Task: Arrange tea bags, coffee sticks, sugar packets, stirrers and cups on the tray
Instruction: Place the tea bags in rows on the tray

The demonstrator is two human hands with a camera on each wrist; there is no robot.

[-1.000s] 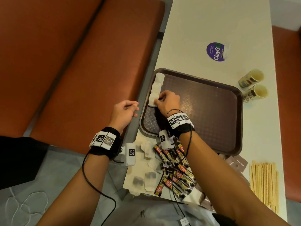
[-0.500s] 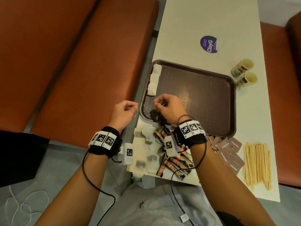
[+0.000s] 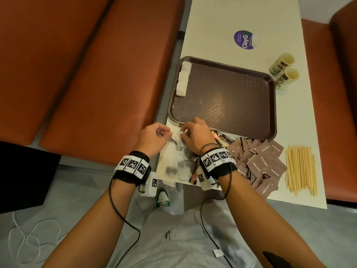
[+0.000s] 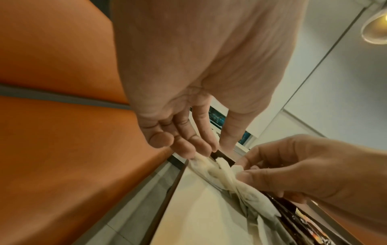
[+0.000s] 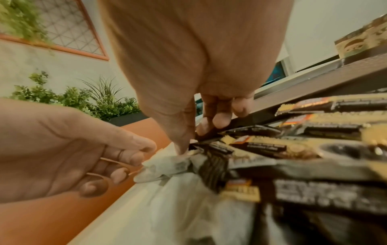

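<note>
The right hand, away from the tray, is now pinching another tea bag near its edge; left hand is gripping its string

I see a long cream table running away from me, with orange-brown upholstered benches on its left and another on its right. The floor below is grey tile. Through the right wrist camera I make out a pale wall, a lattice window with an orange frame, and green plants. A lit lamp shows overhead.
</note>
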